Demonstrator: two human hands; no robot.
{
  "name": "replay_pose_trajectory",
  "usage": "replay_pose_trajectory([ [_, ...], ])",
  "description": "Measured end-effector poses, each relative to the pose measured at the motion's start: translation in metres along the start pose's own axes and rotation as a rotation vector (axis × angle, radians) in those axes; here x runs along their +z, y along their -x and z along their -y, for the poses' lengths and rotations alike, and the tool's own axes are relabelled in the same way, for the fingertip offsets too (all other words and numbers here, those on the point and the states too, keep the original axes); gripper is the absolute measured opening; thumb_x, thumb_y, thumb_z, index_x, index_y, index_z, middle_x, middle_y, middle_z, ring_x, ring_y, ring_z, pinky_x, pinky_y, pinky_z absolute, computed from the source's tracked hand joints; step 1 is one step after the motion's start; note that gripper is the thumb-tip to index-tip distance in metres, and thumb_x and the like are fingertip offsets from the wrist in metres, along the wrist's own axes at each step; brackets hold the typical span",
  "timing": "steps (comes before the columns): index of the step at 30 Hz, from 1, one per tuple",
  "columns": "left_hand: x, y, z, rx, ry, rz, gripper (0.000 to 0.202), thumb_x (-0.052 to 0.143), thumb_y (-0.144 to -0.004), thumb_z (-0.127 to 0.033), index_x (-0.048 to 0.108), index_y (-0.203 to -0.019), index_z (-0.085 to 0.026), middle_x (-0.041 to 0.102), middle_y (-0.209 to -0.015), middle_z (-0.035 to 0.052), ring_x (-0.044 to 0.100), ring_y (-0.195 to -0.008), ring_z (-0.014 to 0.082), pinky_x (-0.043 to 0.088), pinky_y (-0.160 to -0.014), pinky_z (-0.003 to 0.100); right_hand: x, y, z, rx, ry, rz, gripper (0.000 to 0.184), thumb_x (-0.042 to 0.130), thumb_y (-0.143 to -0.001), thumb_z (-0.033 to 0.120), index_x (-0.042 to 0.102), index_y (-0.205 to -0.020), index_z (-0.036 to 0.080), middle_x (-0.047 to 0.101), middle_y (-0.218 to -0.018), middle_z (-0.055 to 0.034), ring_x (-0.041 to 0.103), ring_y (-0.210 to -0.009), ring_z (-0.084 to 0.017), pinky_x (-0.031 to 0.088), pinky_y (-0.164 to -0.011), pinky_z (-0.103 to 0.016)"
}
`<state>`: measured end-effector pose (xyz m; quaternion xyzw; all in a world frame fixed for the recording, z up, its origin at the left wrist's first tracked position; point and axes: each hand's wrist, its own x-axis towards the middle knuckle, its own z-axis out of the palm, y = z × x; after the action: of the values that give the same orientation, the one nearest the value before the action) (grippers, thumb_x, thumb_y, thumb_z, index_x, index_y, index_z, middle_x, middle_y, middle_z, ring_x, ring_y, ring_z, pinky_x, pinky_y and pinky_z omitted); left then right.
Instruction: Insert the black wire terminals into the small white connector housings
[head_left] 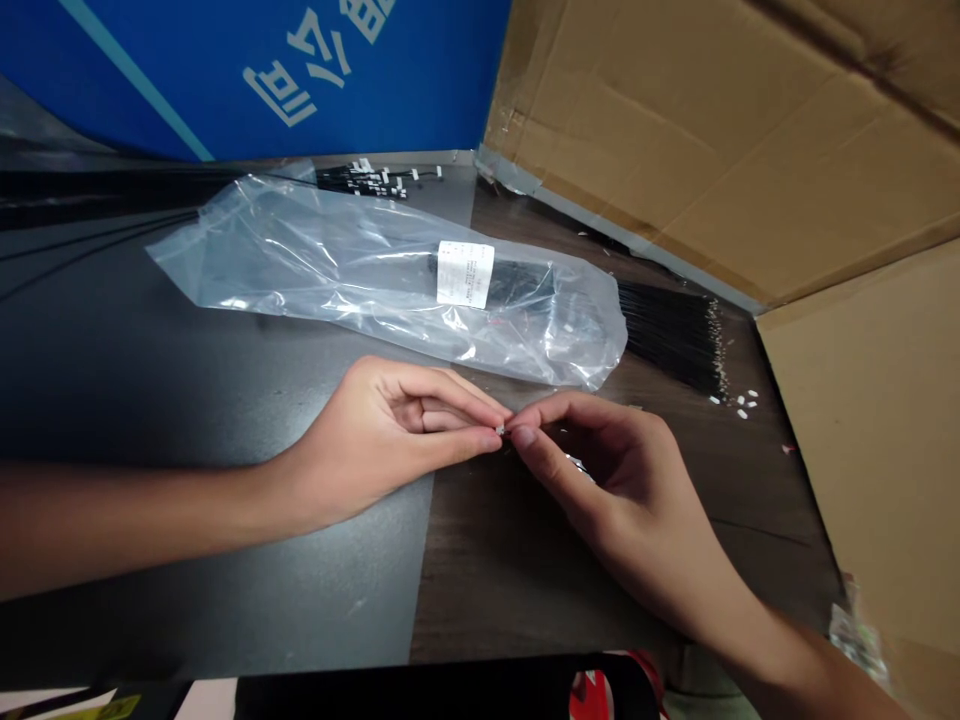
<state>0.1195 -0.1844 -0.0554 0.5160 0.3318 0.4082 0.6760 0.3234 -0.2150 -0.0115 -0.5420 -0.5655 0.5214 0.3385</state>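
A small white connector (500,430) is over the counter (337,580). A clear plastic bag (322,260) lies there, black wires (667,335) sticking out at its right end. The left hand (390,420) pinches the connector with its fingertips; the right hand (630,480) has fingertips just beside, but what they grip I cannot tell. Near the wire ends lie loose white pieces (742,413).

Large white Chinese characters (328,72) run slanted across the blue panel (427,80) at the far edge of the tabletop (187,400), the middle one apparently 公, the topmost cut off; the white label (465,275) on the clear bag (360,290), towards that same edge, bears print too small to read
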Motion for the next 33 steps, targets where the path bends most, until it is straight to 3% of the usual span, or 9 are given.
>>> replay_pose_trajectory([
  [7,0.0016,-0.0016,-0.0004,0.014,-0.02,-0.018,0.016,0.082,-0.085,-0.004,0.086,-0.089,-0.018,0.083,-0.097,0.0029,0.081,-0.092,0.0122,0.064,-0.089,0.013,0.0002,-0.0007,0.0002,0.005,0.014,-0.01,0.01,0.079,-0.088,0.02,0.074,-0.085,0.011,0.071,-0.075,0.0006,0.061,-0.065,-0.001,0.045,-0.06,-0.003],
  [15,0.0006,-0.0011,0.0006,0.01,-0.036,-0.018,0.013,0.084,-0.084,-0.007,0.085,-0.087,-0.02,0.083,-0.098,0.0016,0.081,-0.093,0.0128,0.065,-0.088,0.015,0.0,0.0017,-0.0013,0.067,0.029,-0.01,0.01,0.083,-0.083,0.018,0.075,-0.085,0.013,0.071,-0.077,-0.0002,0.061,-0.066,-0.003,0.047,-0.061,-0.007],
  [33,0.0007,0.0024,0.0017,0.042,-0.109,-0.009,0.015,0.081,-0.087,-0.007,0.084,-0.089,-0.022,0.082,-0.099,0.0,0.08,-0.095,0.0121,0.064,-0.09,0.015,-0.002,0.0021,-0.0003,0.099,0.129,0.046,0.005,0.075,-0.085,0.017,0.074,-0.082,0.014,0.07,-0.075,0.0013,0.06,-0.065,-0.003,0.046,-0.06,-0.008],
])
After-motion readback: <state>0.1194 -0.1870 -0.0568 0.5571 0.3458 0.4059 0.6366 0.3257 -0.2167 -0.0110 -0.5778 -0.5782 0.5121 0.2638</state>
